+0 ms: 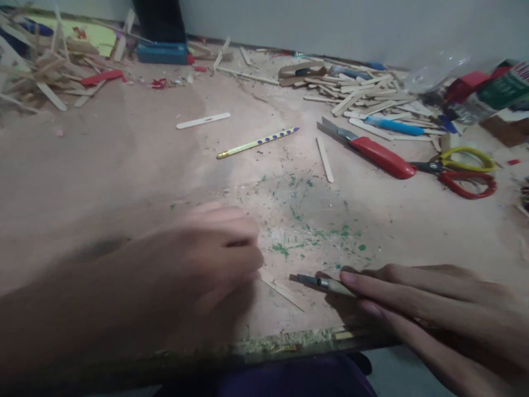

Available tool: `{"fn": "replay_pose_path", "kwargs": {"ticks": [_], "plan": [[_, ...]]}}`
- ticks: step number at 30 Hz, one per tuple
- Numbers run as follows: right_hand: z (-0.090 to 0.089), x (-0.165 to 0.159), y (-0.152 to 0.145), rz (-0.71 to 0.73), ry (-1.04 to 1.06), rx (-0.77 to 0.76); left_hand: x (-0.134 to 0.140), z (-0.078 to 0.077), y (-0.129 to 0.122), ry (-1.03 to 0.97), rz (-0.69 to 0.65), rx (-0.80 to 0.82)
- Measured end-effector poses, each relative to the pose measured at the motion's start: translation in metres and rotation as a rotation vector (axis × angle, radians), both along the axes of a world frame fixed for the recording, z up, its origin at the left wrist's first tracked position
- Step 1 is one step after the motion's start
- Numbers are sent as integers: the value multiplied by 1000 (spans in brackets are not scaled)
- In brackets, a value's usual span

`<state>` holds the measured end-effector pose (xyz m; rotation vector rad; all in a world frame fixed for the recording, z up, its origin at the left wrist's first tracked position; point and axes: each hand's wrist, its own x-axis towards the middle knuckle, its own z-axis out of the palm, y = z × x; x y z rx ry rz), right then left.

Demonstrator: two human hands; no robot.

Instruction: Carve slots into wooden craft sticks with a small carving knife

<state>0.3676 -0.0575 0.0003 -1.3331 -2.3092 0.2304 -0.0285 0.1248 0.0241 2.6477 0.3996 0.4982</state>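
Observation:
My left hand is smeared by motion over the front of the table, its fingers curled closed. What they hold, if anything, is hidden. A thin pointed piece of wooden craft stick lies beside its fingertips, one end partly behind them; I cannot tell whether they touch. On the right, my right hand is closed around the handle of a craft knife, thumb and fingers along it. The metal tip points left, low over the table near the stick piece.
Green shavings are scattered mid-table. Behind them lie a spotted pencil, two craft sticks, a red-sheathed pair of scissors and a blue pen. Stick piles line the back. The table's front edge is rough.

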Motion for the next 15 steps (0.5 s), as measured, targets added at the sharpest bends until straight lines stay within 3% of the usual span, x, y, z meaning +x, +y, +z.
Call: {"fn": "replay_pose_path", "kwargs": {"ticks": [3,15], "plan": [[-4,3,1,8,-2,-10,2,1,-2,39,11,-80],[-6,10,-1,36,-43,-57,9,1,-13,-13,49,-151]]}}
